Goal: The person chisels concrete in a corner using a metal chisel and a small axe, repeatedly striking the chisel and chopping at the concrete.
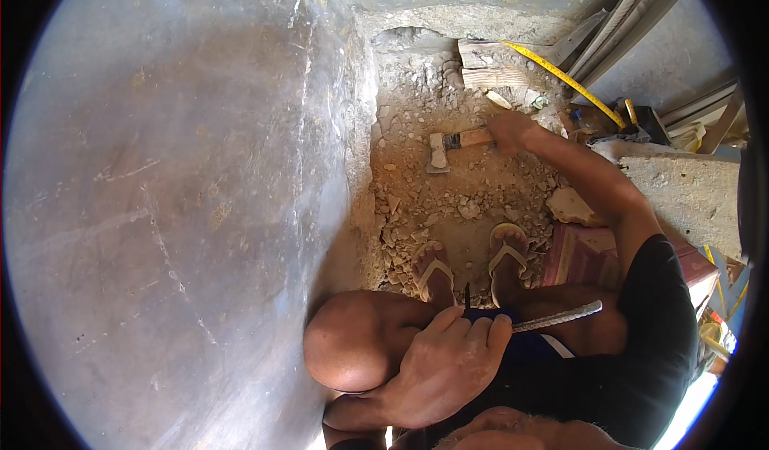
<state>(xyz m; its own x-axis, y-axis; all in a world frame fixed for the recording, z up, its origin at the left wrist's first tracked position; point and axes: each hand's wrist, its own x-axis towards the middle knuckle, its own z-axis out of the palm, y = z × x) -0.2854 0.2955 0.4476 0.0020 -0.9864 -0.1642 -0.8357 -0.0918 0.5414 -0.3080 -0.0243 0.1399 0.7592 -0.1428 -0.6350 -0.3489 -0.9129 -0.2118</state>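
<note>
My left hand is closed around a ribbed steel bar, in front of my lap near the left knee. One end of the bar sticks out to the right; a thin dark tip shows on the other side of the fist, and whether it belongs to the same bar cannot be told. My right hand grips the wooden handle of a hatchet, low over the broken ground. The hatchet's head points left, with dark wrapping on the handle just beside it.
A painted wall with a chipped base rises at left. Rubble surrounds my sandalled feet. Wood pieces and a yellow measuring tape lie beyond the right hand. A concrete block and a reddish box stand at right.
</note>
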